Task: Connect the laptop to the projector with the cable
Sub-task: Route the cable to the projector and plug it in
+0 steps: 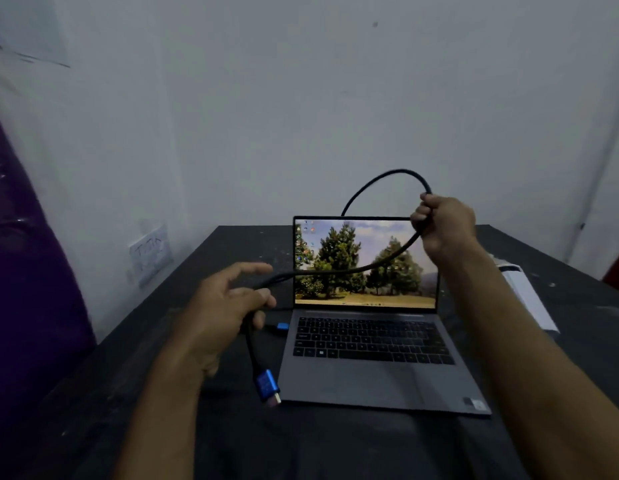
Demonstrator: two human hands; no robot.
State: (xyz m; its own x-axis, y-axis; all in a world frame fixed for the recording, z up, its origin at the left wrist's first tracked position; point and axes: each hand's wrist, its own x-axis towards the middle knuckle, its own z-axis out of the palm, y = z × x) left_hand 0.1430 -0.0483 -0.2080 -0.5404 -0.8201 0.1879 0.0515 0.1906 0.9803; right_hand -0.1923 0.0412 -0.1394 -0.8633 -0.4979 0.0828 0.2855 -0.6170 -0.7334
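An open grey laptop (370, 368) stands on a dark table (335, 445), its screen showing trees. A black cable (380, 258) arcs in front of the screen. My right hand (443, 226) is closed on the cable above the screen's right corner. My left hand (225, 306) grips the cable left of the laptop, with the index finger stretched out. A blue plug (266, 386) dangles below my left hand. A second blue plug (282, 327) sits at the laptop's left edge; whether it is plugged in I cannot tell. No projector is in view.
A white box-like object (529, 299) lies on the table right of the laptop. A purple cloth-covered shape (31, 289) rises at the left. A wall socket (150, 254) is on the white wall behind the table's left corner.
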